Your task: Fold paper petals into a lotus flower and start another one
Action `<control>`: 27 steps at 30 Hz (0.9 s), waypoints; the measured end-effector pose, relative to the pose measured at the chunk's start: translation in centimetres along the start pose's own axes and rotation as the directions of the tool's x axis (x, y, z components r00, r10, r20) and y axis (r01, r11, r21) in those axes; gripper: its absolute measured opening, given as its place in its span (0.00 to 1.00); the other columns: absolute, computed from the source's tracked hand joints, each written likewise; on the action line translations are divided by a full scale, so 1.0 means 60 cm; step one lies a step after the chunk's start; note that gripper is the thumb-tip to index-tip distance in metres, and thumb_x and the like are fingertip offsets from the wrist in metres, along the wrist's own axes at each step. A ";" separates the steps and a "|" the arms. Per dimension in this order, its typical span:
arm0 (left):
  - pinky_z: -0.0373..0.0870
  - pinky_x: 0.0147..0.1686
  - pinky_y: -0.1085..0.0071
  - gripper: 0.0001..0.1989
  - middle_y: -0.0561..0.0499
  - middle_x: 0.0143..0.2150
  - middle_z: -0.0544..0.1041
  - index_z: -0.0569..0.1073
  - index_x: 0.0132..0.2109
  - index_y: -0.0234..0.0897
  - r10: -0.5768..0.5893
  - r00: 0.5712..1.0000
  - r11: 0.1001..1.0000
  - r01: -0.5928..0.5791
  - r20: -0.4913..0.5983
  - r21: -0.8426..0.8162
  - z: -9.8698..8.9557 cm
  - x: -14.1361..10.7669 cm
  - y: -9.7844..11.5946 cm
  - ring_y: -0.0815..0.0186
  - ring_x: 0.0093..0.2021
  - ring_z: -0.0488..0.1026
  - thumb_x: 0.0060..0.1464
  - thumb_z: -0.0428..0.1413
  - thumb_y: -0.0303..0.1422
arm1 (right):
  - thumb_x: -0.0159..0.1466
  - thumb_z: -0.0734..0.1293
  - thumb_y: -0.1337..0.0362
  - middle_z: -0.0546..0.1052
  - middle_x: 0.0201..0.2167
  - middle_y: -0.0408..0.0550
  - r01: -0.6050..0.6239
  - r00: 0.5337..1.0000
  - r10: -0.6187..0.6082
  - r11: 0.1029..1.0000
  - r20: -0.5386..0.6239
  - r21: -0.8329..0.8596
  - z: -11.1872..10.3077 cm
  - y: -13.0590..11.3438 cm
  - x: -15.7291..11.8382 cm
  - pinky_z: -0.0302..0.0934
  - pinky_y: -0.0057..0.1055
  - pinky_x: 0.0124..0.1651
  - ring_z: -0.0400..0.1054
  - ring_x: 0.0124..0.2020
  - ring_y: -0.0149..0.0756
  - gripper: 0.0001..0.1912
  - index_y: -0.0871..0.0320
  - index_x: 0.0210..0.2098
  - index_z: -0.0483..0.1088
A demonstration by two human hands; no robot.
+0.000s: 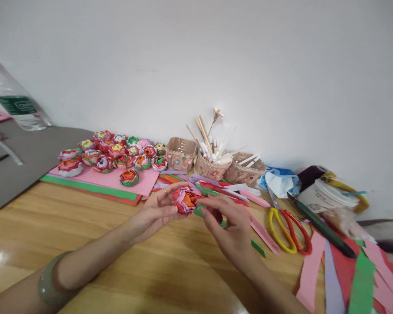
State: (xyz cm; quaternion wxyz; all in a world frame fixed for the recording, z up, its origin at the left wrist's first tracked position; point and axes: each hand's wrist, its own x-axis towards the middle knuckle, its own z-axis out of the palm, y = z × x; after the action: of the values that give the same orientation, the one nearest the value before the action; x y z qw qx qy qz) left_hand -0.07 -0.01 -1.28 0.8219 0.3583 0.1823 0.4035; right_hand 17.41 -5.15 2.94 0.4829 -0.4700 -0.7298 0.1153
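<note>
Between my two hands, above the wooden table, is a folded paper flower (185, 200) with red, pink and lilac outer layers and an orange middle. My left hand (157, 212) holds it from the left, thumb below and fingers behind. At its right side my right hand (227, 221) has thumb and forefinger pinched together, close to a green strip (199, 211). Whether the fingertips grip that strip is too small to tell. Several finished paper flowers (117, 149) stand behind to the left on pink sheets (145, 182).
Three decorated baskets (180, 159) line the wall, one with sticks and pens. Loose paper strips (262, 229) lie behind and right of my hands. Scissors (290, 231), a dark green cutter (324, 226) and a white tub (325, 196) are right; a bottle (18, 102) is far left.
</note>
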 end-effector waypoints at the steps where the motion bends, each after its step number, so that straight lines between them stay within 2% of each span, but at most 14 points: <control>1: 0.69 0.42 0.71 0.26 0.48 0.51 0.73 0.68 0.53 0.43 0.004 1.000 1.000 -0.004 0.001 -0.001 0.001 0.000 0.000 0.64 0.45 0.72 0.45 0.60 0.23 | 0.60 0.62 0.71 0.73 0.24 0.46 0.086 0.996 -0.085 0.994 0.014 -0.073 0.001 0.001 -0.003 0.58 0.25 0.22 0.64 0.22 0.28 0.10 0.59 0.37 0.73; 3: 0.69 0.42 0.72 0.25 0.48 0.49 0.74 0.69 0.52 0.43 0.011 1.000 1.000 -0.011 -0.007 -0.002 0.002 -0.001 0.000 0.64 0.45 0.72 0.45 0.60 0.23 | 0.60 0.61 0.73 0.75 0.26 0.49 0.280 0.960 -0.270 0.928 0.074 -0.245 0.004 0.005 -0.010 0.62 0.27 0.26 0.68 0.25 0.31 0.13 0.59 0.42 0.72; 5: 0.69 0.42 0.73 0.24 0.49 0.48 0.75 0.69 0.51 0.42 0.019 1.000 1.000 -0.019 -0.023 -0.005 0.003 -0.001 -0.001 0.64 0.45 0.72 0.45 0.60 0.23 | 0.60 0.61 0.74 0.77 0.27 0.50 0.411 0.911 -0.392 0.831 0.128 -0.375 0.006 0.010 -0.015 0.63 0.29 0.29 0.70 0.26 0.34 0.16 0.60 0.46 0.71; 8: 0.70 0.41 0.73 0.24 0.49 0.48 0.75 0.70 0.50 0.42 0.015 0.999 1.000 -0.015 -0.037 -0.019 0.004 0.000 0.000 0.66 0.44 0.73 0.45 0.60 0.23 | 0.59 0.61 0.75 0.76 0.27 0.50 0.429 0.897 -0.430 0.788 0.105 -0.442 0.007 0.015 -0.017 0.63 0.28 0.28 0.70 0.26 0.33 0.18 0.61 0.49 0.69; 12: 0.71 0.41 0.71 0.24 0.49 0.45 0.76 0.70 0.50 0.41 0.000 0.999 0.999 -0.002 -0.041 -0.037 0.004 0.000 0.001 0.65 0.43 0.73 0.44 0.61 0.23 | 0.59 0.61 0.75 0.76 0.26 0.49 0.448 0.891 -0.443 0.814 0.105 -0.370 0.004 0.011 -0.014 0.62 0.27 0.27 0.69 0.26 0.32 0.16 0.60 0.46 0.70; 14: 0.71 0.41 0.70 0.24 0.49 0.45 0.76 0.70 0.49 0.41 0.000 0.999 0.999 -0.002 -0.050 -0.040 0.005 0.000 0.001 0.64 0.43 0.73 0.42 0.62 0.23 | 0.58 0.61 0.75 0.75 0.25 0.48 0.387 0.921 -0.387 0.883 0.055 -0.265 0.001 0.004 -0.011 0.61 0.26 0.26 0.68 0.24 0.31 0.14 0.59 0.42 0.71; 16: 0.70 0.42 0.69 0.25 0.49 0.44 0.76 0.71 0.49 0.41 0.000 0.998 1.000 -0.002 -0.060 -0.027 0.008 0.000 0.002 0.64 0.43 0.73 0.41 0.62 0.22 | 0.59 0.60 0.75 0.73 0.23 0.46 0.241 0.970 -0.242 0.962 0.008 -0.131 0.002 -0.002 -0.008 0.59 0.24 0.23 0.65 0.22 0.29 0.13 0.58 0.38 0.72; 18: 0.69 0.43 0.68 0.26 0.50 0.44 0.76 0.71 0.48 0.41 0.009 0.997 1.000 -0.009 -0.071 0.003 0.010 0.000 0.002 0.64 0.43 0.73 0.39 0.63 0.22 | 0.59 0.59 0.73 0.70 0.21 0.44 0.065 0.998 -0.065 0.998 0.007 -0.015 0.005 -0.006 -0.005 0.56 0.23 0.21 0.62 0.20 0.28 0.11 0.58 0.33 0.73; 21: 0.67 0.44 0.70 0.27 0.49 0.43 0.76 0.70 0.48 0.41 0.044 0.994 0.997 -0.038 -0.095 0.063 0.013 0.000 0.001 0.64 0.43 0.72 0.38 0.64 0.23 | 0.58 0.59 0.71 0.68 0.20 0.43 -0.135 0.990 0.132 0.988 0.041 0.080 0.013 -0.006 -0.001 0.54 0.24 0.21 0.60 0.20 0.28 0.10 0.59 0.28 0.72; 24: 0.67 0.43 0.71 0.27 0.49 0.43 0.76 0.70 0.48 0.41 0.099 0.989 0.989 -0.085 -0.109 0.124 0.011 0.003 -0.002 0.64 0.43 0.71 0.38 0.64 0.23 | 0.57 0.60 0.69 0.68 0.20 0.43 -0.254 0.966 0.245 0.959 0.080 0.128 0.019 0.000 0.000 0.53 0.24 0.22 0.59 0.21 0.28 0.09 0.59 0.28 0.73; 27: 0.67 0.41 0.72 0.25 0.50 0.43 0.75 0.72 0.46 0.42 0.185 0.980 0.961 -0.164 -0.077 0.221 0.006 0.007 -0.007 0.64 0.43 0.71 0.37 0.64 0.23 | 0.57 0.62 0.67 0.70 0.22 0.44 -0.368 0.928 0.349 0.910 0.128 0.190 0.021 0.006 -0.003 0.54 0.24 0.24 0.60 0.22 0.29 0.08 0.59 0.29 0.73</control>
State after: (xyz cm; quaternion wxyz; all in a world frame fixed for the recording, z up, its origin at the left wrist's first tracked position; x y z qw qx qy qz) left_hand 0.63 0.00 -1.38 0.7301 0.4392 0.2319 0.4693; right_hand 16.61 -4.70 1.96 0.4666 -0.5364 -0.6361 0.2998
